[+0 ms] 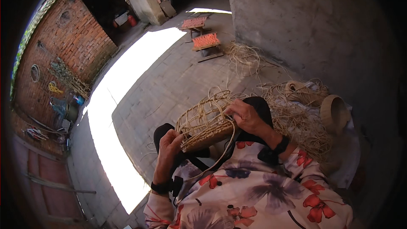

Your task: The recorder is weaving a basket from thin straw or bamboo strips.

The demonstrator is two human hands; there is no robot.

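Observation:
A half-woven straw basket (203, 121) lies on its side over my knees, its open ribs pointing away from me. My left hand (169, 144) grips the basket's woven base edge from the left. My right hand (245, 115) pinches a straw strand at the basket's right rim, fingers closed on it. A loose strand hangs from the basket down toward my flowered blouse. Both wrists carry a black band.
A heap of loose straw (296, 123) and two finished round baskets (333, 112) lie to my right by a concrete wall (305, 21). Two small orange woven stools (205, 41) stand ahead on the paved floor. A brick wall (63, 46) runs along the left.

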